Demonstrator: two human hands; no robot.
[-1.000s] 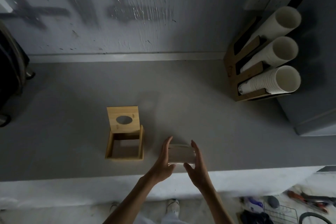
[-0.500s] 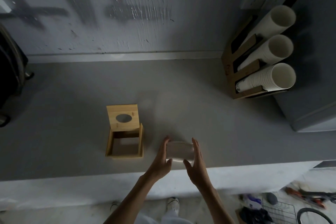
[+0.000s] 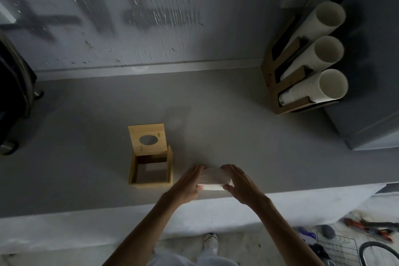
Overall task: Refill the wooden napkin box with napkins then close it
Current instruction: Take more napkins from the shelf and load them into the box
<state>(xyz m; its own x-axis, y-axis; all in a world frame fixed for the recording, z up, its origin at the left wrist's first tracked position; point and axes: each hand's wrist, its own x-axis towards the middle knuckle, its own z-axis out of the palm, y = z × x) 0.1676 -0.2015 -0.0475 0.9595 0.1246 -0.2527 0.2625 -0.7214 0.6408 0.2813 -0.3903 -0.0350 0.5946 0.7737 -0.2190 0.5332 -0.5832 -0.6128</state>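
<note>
A small wooden napkin box [image 3: 131,170] stands open on the grey counter, empty inside. Its hinged lid [image 3: 148,139], with an oval hole, tilts up at the back. To the right of the box, near the counter's front edge, a pale stack of napkins [image 3: 212,180] is pressed between both palms. My left hand [image 3: 190,185] holds its left side and my right hand [image 3: 240,185] cups its right side and top. The stack sits at counter level, about a hand's width from the box.
A wooden cup dispenser [image 3: 280,75] with three rows of white paper cups [image 3: 317,86] stands at the back right against a grey cabinet [image 3: 371,97]. A dark appliance [image 3: 13,97] is at the far left. The wall [image 3: 151,28] runs behind the counter [image 3: 237,131].
Both hands have closed in on the napkin stack; the right hand now curls over its top. The stack stays in roughly the same spot beside the box.
</note>
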